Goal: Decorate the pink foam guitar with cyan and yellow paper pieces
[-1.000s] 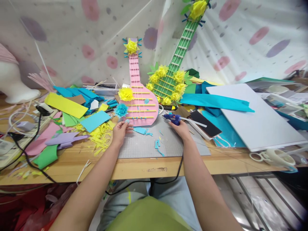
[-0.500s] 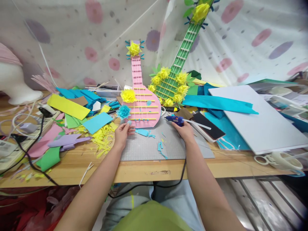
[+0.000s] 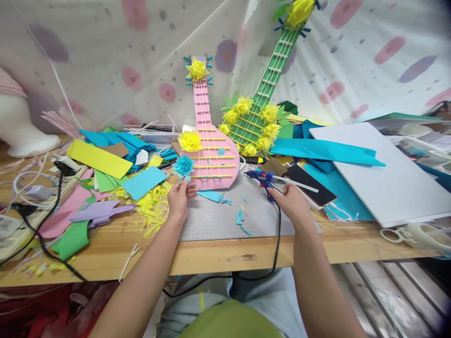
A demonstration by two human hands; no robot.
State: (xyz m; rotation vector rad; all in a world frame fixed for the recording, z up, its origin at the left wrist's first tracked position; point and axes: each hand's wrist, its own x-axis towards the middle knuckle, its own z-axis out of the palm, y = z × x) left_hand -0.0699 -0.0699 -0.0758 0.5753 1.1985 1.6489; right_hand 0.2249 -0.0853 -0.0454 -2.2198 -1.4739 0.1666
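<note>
My left hand (image 3: pixel 179 199) is closed, its fingertips pinching a small pale blue piece (image 3: pixel 187 179), mostly hidden, at the lower left edge of a pink paper guitar (image 3: pixel 220 152). Just above the fingers, a fringed blue paper flower (image 3: pixel 183 166) sits on the guitar's edge, with a yellow paper flower (image 3: pixel 190 141) higher up. My right hand (image 3: pixel 291 203) is beside a blue glue gun (image 3: pixel 262 176) lying on the grey cutting mat (image 3: pixel 211 223). Its fingers are apart, with the thumb close to the gun's handle. A white glue stick (image 3: pixel 299 183) sticks out of the gun's back.
A green paper guitar (image 3: pixel 269 80) with yellow flowers leans behind. Coloured paper (image 3: pixel 95 157) and yellow scraps (image 3: pixel 150 204) cover the left side, near a power strip (image 3: pixel 38 211). A phone (image 3: pixel 312 184), white board (image 3: pixel 380 173) and scissors (image 3: pixel 394 234) lie right. The gun's black cord (image 3: pixel 278 239) hangs over the table edge.
My right hand has loosened from the glue gun and shifted right, away from its body. The gun stays on the mat. My left hand keeps its pinch by the pink guitar.
</note>
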